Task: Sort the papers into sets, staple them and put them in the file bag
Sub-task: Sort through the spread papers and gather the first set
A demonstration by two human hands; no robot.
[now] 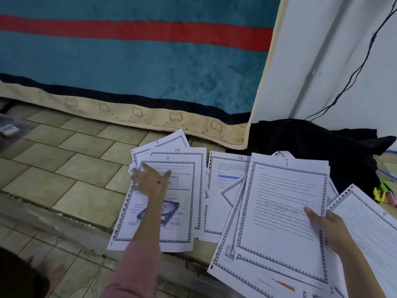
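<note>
- left hand [150, 181] is spread out flat, fingers fanned over the page marked 4 [167, 211] on the tiled floor [71, 168]
- right hand [328, 229] pinches the page marked 1 [283, 211] by its right edge, thumb on top
- more numbered papers [225, 190] lie loose between the two, near the mattress [129, 72]
</note>
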